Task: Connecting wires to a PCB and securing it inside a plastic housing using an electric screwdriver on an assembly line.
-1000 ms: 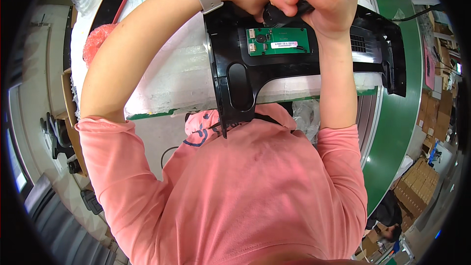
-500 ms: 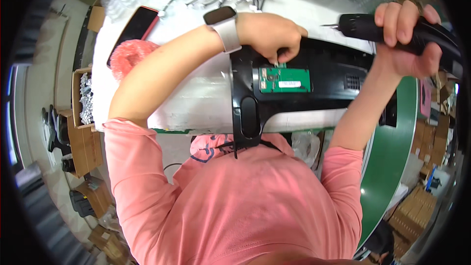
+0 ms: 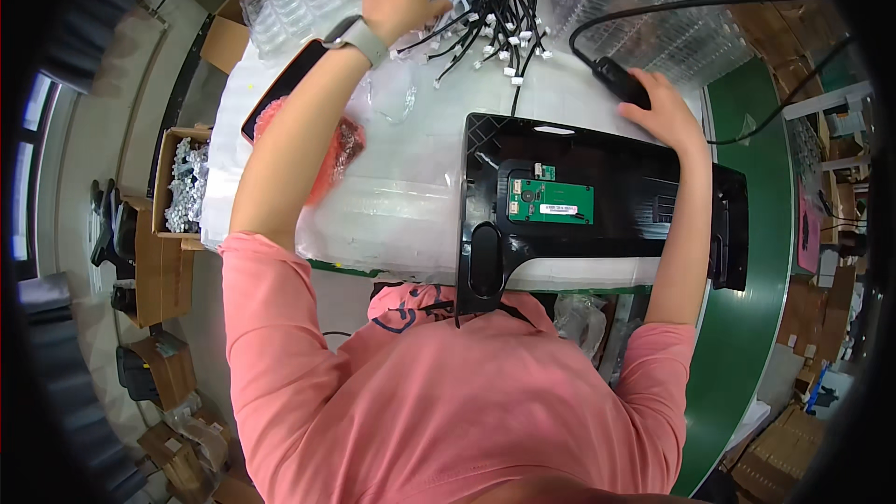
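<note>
My left hand (image 3: pixel 399 7) reaches to the left edge of a heap of black cables (image 3: pixel 495 14) with white connectors. Its thumb shows, but the other fingertips are mostly hidden. Around one end of a black corded screwdriver (image 3: pixel 621 81) are the thumb and fingers of my right hand (image 3: pixel 665 114); its tip is out of sight. Between my arms lies a black plastic housing (image 3: pixel 607 149), carrying a green circuit board (image 3: pixel 569 194). A smaller green board (image 3: pixel 547 171) sits just above that one.
Clear plastic trays (image 3: pixel 644 14) are stacked at the back right, with another clear tray (image 3: pixel 313 0) back left. Under my left forearm lie a phone (image 3: pixel 285 84) and red bubble wrap (image 3: pixel 341 154). A box of small silvery parts (image 3: pixel 187 182) stands left. The screwdriver's cord (image 3: pixel 709 2) loops right.
My left hand has left the small board for the cable heap. My right hand has carried the screwdriver inward, to beyond the housing; it now points differently, its cord end away from me.
</note>
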### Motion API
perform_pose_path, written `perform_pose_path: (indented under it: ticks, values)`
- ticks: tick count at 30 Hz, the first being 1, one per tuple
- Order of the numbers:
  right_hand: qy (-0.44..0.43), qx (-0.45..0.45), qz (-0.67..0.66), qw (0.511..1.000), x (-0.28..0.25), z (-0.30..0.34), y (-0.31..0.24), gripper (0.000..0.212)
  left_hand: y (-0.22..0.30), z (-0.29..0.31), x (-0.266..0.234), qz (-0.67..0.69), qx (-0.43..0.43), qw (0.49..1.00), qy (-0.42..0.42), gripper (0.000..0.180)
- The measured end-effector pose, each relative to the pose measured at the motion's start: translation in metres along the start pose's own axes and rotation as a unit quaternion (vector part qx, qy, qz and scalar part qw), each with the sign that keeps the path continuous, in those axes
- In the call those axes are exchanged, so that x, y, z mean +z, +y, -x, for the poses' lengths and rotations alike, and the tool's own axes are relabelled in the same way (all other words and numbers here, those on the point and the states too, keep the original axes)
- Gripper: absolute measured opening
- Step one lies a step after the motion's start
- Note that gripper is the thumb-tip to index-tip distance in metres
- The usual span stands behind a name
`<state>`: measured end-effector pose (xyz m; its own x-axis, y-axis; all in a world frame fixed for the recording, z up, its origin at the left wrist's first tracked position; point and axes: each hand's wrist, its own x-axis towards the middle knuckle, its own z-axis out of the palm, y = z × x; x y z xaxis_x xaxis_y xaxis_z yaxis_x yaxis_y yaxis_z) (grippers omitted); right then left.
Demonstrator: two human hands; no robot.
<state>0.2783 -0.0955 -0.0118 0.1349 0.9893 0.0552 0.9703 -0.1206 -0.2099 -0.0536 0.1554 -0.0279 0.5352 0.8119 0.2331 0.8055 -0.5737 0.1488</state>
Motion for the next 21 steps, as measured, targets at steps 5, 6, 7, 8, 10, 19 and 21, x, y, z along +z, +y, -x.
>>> perform_pose_path:
  ticks: [5, 6, 7, 8, 10, 19, 21]
  values:
    - [0.012, 0.007, -0.005, 1.000, -0.012, 0.014, -0.017, 0.052, -0.007, 0.000, 0.016, 0.057, 0.017, 0.997, 0.051, 0.031]
    - [0.012, 0.008, -0.006, 1.000, -0.014, 0.019, -0.022, 0.052, -0.009, 0.002, 0.013, 0.090, 0.018, 0.994, 0.052, 0.030]
    - [0.029, 0.012, 0.001, 1.000, -0.017, 0.024, -0.029, 0.050, -0.010, 0.004, 0.010, 0.124, 0.018, 0.991, 0.053, 0.028]
    - [0.047, 0.017, 0.009, 0.999, -0.020, 0.028, -0.037, 0.048, -0.008, 0.007, 0.004, 0.122, 0.019, 0.991, 0.053, 0.028]
    - [0.066, 0.023, 0.015, 0.997, -0.024, 0.033, -0.051, 0.045, -0.002, 0.017, -0.007, 0.300, 0.026, 0.950, 0.080, 0.022]
    - [0.062, -0.088, -0.352, 0.930, -0.028, 0.029, -0.130, 0.029, 0.063, 0.077, -0.064, 0.252, 0.291, 0.887, 0.253, 0.013]
    - [0.012, -0.066, -0.445, 0.893, -0.025, 0.024, -0.138, 0.030, 0.073, 0.087, -0.074, 0.209, 0.343, 0.874, 0.274, 0.014]
